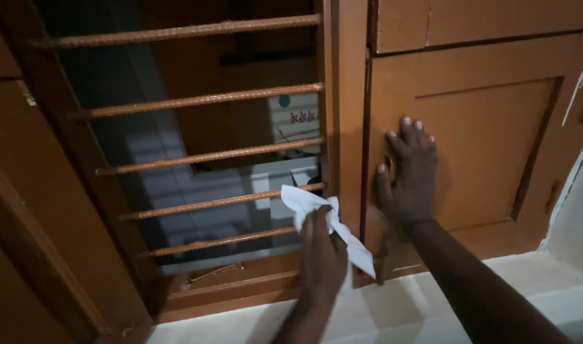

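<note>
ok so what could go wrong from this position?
1. The left hand grips the white cloth loosely, with a tail hanging down. It could catch on the ribbed window bars or slip out.
2. The right hand lies flat on the brown shutter, close to the frame edge. If the shutter swings, fingers may get pinched.

cloth (pixel 323 220): plain white with no pattern, the one you hold in your left grip (pixel 322 258)
window bars (pixel 202 100): rusty orange-brown, with a ribbed, rough texture along each one
window frame (pixel 345 108): painted orange-brown, the same on the near bottom rail
shutter (pixel 476 146): matching orange-brown under your right grip (pixel 409 175), its recessed panel edged by darker lines
sill (pixel 431 299): pale cream, plain
wall (pixel 581 216): pale grey-white, at the far right
</note>
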